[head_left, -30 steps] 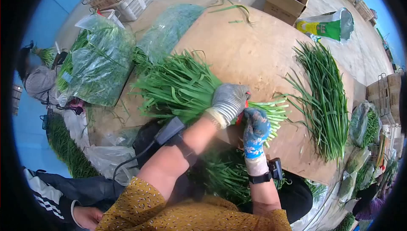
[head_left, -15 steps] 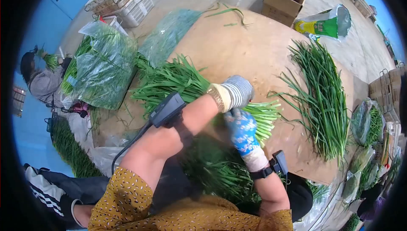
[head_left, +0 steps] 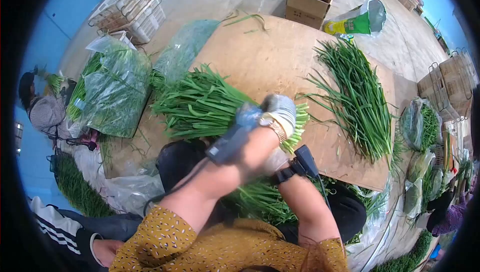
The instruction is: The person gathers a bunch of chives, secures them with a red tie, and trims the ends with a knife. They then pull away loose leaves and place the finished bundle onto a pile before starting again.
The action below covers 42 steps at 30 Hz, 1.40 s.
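Observation:
A bundle of long green leafy stalks (head_left: 200, 104) lies on the brown board, its pale stem ends (head_left: 300, 127) pointing right. My left hand (head_left: 280, 109), in a grey and white glove, is wrapped over the bundle near those ends. Blurred by motion, my right hand (head_left: 247, 115) in a blue patterned glove reaches beneath my left forearm to the bundle's middle. Its fingers cannot be made out. Dark devices are strapped to both wrists. A second, loose pile of green stalks (head_left: 357, 97) rests on the board's right side.
The board (head_left: 245, 47) slopes across the centre. A plastic-wrapped bundle (head_left: 117, 87) stands left, near another person (head_left: 47, 112). Crates (head_left: 132, 12), a carton (head_left: 310, 0) and a green bag (head_left: 357, 19) are beyond. More stalks (head_left: 265, 199) lie below my arms.
My right hand has moved left along the bundle and now crosses under my left forearm. My left hand stays at the stem end. The whole view has shifted slightly.

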Each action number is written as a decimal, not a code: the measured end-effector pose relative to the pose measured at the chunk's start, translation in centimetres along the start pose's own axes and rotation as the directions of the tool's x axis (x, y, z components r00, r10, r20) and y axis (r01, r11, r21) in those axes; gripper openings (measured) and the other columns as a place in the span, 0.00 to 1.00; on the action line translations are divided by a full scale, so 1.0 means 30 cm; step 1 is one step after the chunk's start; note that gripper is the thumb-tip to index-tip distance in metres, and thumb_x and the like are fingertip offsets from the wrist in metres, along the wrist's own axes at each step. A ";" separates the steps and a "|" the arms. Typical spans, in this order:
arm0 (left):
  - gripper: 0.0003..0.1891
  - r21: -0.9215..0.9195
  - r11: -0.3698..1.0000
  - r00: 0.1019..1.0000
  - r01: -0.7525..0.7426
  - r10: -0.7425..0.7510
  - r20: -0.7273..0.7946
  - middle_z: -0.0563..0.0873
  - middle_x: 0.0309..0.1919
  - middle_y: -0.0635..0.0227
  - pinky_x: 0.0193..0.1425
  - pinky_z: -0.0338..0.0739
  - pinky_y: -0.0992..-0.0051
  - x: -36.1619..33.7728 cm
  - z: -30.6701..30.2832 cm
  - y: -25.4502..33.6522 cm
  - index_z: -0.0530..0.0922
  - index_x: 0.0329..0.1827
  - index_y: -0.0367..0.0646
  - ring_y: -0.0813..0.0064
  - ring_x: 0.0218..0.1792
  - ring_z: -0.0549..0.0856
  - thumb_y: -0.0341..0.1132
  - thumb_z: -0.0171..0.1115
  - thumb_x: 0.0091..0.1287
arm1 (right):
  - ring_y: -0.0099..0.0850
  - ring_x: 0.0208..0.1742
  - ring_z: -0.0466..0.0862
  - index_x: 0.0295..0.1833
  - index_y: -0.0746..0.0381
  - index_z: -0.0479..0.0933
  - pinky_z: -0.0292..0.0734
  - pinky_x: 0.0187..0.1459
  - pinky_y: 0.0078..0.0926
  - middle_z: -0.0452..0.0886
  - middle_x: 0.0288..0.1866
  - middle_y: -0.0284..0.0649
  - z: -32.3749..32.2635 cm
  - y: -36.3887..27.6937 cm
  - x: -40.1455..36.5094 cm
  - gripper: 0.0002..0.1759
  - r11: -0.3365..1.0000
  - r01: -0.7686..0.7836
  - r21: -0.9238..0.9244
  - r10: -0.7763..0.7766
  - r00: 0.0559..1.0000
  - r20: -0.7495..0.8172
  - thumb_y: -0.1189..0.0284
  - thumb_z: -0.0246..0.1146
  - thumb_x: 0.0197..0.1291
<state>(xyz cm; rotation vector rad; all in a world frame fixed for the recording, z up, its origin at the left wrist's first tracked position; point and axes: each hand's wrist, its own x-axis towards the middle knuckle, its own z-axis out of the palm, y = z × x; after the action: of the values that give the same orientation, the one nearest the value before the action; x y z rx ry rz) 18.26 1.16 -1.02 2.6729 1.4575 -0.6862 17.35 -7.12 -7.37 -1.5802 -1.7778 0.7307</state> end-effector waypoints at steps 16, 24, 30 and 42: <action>0.11 -0.026 1.000 1.000 0.003 -0.003 -0.025 0.88 0.36 0.65 0.37 0.78 0.54 -0.065 0.043 0.031 0.85 0.41 0.46 0.64 0.39 0.87 0.38 0.56 0.65 | 0.35 0.44 0.83 0.47 0.62 0.80 0.77 0.47 0.31 0.84 0.41 0.43 0.012 -0.038 -0.072 0.11 0.953 -0.002 -0.304 0.016 0.999 0.044 0.74 0.61 0.59; 0.11 -0.036 0.998 0.998 -0.051 0.052 0.019 0.87 0.36 0.66 0.36 0.77 0.54 -0.033 0.042 0.029 0.85 0.40 0.46 0.65 0.38 0.86 0.37 0.56 0.64 | 0.39 0.29 0.82 0.37 0.61 0.82 0.76 0.31 0.31 0.82 0.30 0.43 -0.461 -0.188 -0.019 0.08 0.952 0.005 -0.305 -0.115 0.932 -0.344 0.81 0.66 0.50; 0.10 -0.033 0.997 0.994 -0.074 0.071 -0.080 0.87 0.35 0.65 0.36 0.76 0.55 -0.070 0.074 0.009 0.85 0.38 0.46 0.64 0.37 0.86 0.36 0.56 0.63 | 0.43 0.34 0.82 0.29 0.57 0.81 0.76 0.36 0.36 0.82 0.31 0.44 -0.188 -0.020 0.286 0.10 0.762 0.466 -0.450 -0.386 0.885 0.263 0.68 0.67 0.36; 0.09 0.026 0.986 0.861 -0.163 0.156 -0.484 0.87 0.33 0.63 0.37 0.75 0.57 -0.119 0.197 -0.002 0.85 0.35 0.47 0.64 0.34 0.84 0.33 0.56 0.60 | 0.40 0.34 0.84 0.31 0.56 0.84 0.78 0.39 0.35 0.83 0.29 0.43 -0.251 0.068 0.398 0.09 0.953 -0.025 -0.302 0.132 0.931 0.341 0.66 0.67 0.42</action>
<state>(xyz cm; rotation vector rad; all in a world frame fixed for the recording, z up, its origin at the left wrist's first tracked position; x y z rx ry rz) 14.36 -2.96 -4.95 3.0504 1.2736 0.0223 23.61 4.89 -2.92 -1.8107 -2.1792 0.8696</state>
